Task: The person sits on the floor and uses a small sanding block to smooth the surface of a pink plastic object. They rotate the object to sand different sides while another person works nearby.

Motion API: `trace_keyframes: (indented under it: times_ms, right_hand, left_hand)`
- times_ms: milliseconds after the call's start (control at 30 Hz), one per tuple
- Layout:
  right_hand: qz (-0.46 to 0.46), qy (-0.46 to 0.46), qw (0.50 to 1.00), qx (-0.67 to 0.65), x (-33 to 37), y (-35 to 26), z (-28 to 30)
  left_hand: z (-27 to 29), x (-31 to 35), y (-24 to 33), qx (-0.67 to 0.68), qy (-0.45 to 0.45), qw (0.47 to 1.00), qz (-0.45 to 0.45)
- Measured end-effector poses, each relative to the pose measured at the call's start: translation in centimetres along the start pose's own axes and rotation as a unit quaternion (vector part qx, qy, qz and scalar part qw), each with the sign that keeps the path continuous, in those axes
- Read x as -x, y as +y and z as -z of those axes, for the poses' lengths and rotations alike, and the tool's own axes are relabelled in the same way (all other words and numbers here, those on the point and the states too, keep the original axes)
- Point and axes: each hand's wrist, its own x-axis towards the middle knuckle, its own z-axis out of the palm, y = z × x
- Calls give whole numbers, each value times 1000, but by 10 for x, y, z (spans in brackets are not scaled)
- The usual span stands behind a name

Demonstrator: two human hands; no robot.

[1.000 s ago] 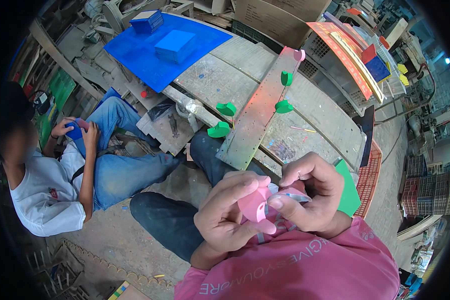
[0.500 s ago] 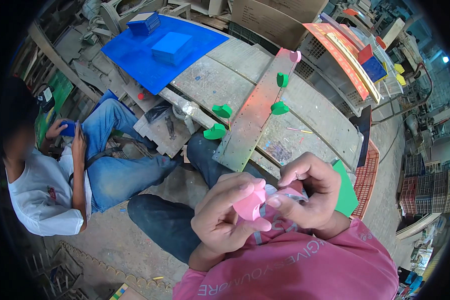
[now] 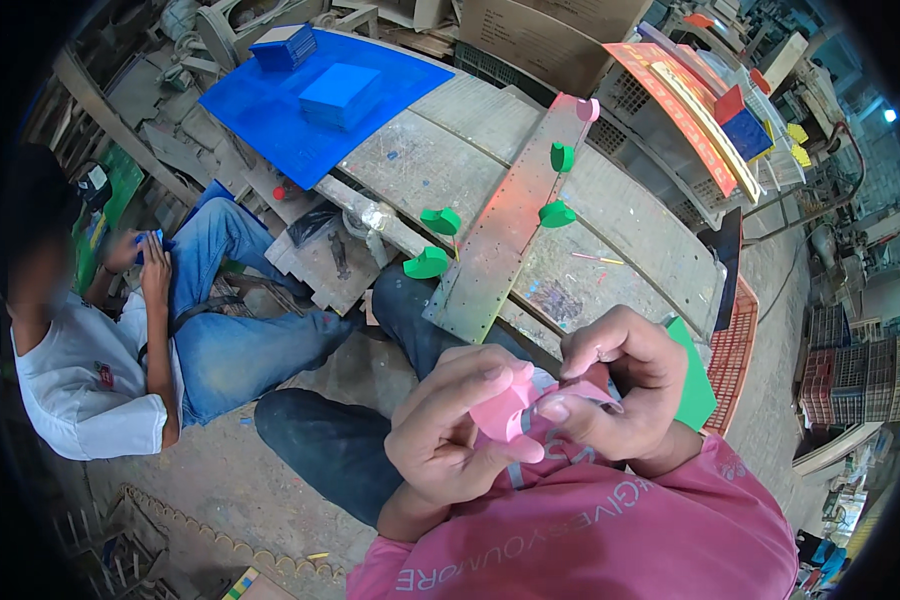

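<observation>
In front of my pink shirt, my left hand (image 3: 438, 430) pinches a small pink curved block (image 3: 500, 412) between thumb and fingers. My right hand (image 3: 638, 385) is closed on a folded pinkish strip (image 3: 594, 384) that looks like sandpaper, its thumb up against the block. Beyond my hands a long narrow board (image 3: 495, 235) dotted with holes lies across the bench. Green shaped pieces (image 3: 557, 214) stand along both its edges, held off the surface on thin pins. A pink piece (image 3: 588, 110) is at its far end.
A blue sheet (image 3: 260, 125) carries stacks of blue squares (image 3: 340, 95). A green panel (image 3: 692, 375) and an orange crate (image 3: 735, 345) stand beside my right arm. At left a seated co-worker (image 3: 100, 390) handles a small blue piece. Cardboard boxes (image 3: 535, 40) stand behind the bench.
The strip in my right hand has shifted and bent against the pink block. My left hand keeps nearly the same hold. The co-worker's hands have moved on the blue piece.
</observation>
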Motion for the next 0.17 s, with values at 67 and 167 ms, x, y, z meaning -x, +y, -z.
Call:
trace_keyframes:
  times_ms: [67,167]
  right_hand:
    - [38,-2,999,8,-5,0,-6]
    - [-16,2,1000,14,1,-2,-2]
  left_hand:
    - [0,0,1,2,0,1000,-1]
    - [1,-1,0,4,-3,1000,-8]
